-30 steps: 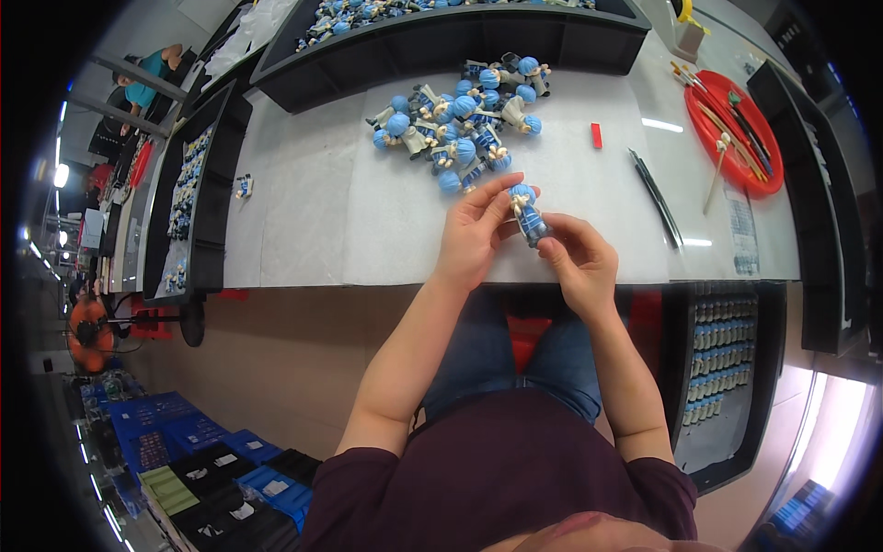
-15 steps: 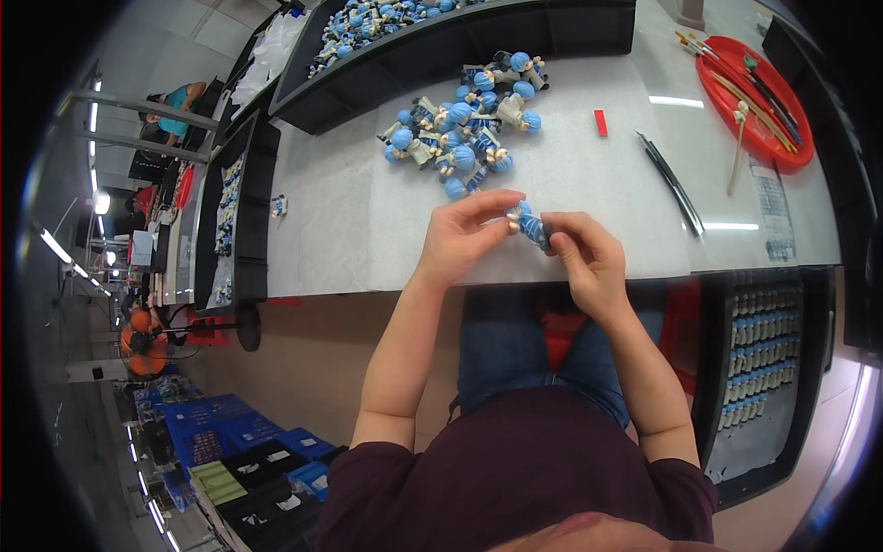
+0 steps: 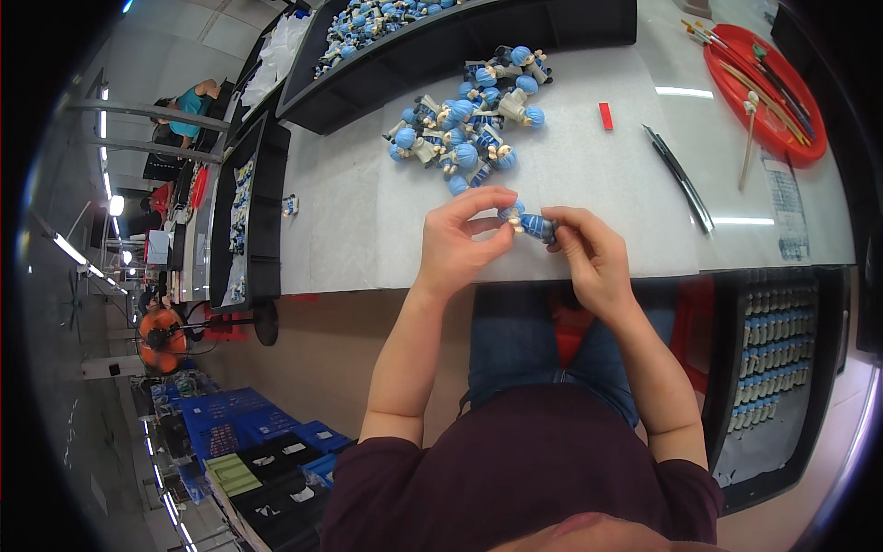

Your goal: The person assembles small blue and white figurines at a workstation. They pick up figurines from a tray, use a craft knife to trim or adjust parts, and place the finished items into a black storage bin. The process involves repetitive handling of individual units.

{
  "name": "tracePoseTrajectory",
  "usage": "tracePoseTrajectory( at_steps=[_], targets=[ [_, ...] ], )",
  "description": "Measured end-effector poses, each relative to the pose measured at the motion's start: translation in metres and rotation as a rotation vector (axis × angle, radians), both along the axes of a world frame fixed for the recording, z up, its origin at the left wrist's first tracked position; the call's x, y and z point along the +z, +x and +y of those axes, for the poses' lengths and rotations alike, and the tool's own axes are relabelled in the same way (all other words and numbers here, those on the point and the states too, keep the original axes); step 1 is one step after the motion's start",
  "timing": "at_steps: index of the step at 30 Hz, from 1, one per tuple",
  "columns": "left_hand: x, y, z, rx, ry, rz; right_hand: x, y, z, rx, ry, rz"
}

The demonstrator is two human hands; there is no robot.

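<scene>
Between my two hands, just above the near edge of the white-covered table, lies a small blue-haired figurine [image 3: 534, 226] turned nearly sideways. My left hand [image 3: 467, 237] pinches its head end between thumb and fingers. At the other end, my right hand [image 3: 590, 256] grips the dark base with thumb and forefinger. The figurine's blue, striped clothing shows between the fingertips; part of its head is covered by my left fingers. Beyond my hands a loose pile of similar figurines [image 3: 460, 124] lies on the white sheet [image 3: 340, 202].
A black bin [image 3: 552, 28] full of figurines stands at the back. To the right are a pen [image 3: 678, 178], a small red piece [image 3: 605, 116] and a red tray [image 3: 798, 138] with brushes. Black trays of figurines stand left [image 3: 267, 216] and lower right [image 3: 727, 368].
The figurine has turned between my fingers from a slant to nearly level, with more of its striped front showing. Both hands keep hold of it.
</scene>
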State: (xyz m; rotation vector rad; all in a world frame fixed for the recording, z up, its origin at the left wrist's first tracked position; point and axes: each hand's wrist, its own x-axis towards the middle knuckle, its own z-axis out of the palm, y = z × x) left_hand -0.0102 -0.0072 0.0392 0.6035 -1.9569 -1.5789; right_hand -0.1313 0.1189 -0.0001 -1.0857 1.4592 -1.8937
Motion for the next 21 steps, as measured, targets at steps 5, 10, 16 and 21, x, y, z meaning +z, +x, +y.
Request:
tracePoseTrajectory(
  at_steps=[5,10,16,21],
  targets=[
    [0.0028,0.0009,0.0036,0.026,-0.085,-0.032,0.0008,0.0000,0.0000,0.021,0.004,-0.004],
    [-0.0017,0.0013,0.0068,0.072,-0.083,0.001,0.0000,0.0003,0.0003,0.028,-0.004,0.001],
    [-0.0029,0.0016,0.0073,0.074,-0.022,0.006,-0.0012,0.0002,0.0008,0.033,0.007,-0.008],
    [-0.0047,0.0031,0.0054,0.065,0.059,0.005,-0.0027,-0.0002,0.0005,0.030,0.005,0.013]
  ],
)
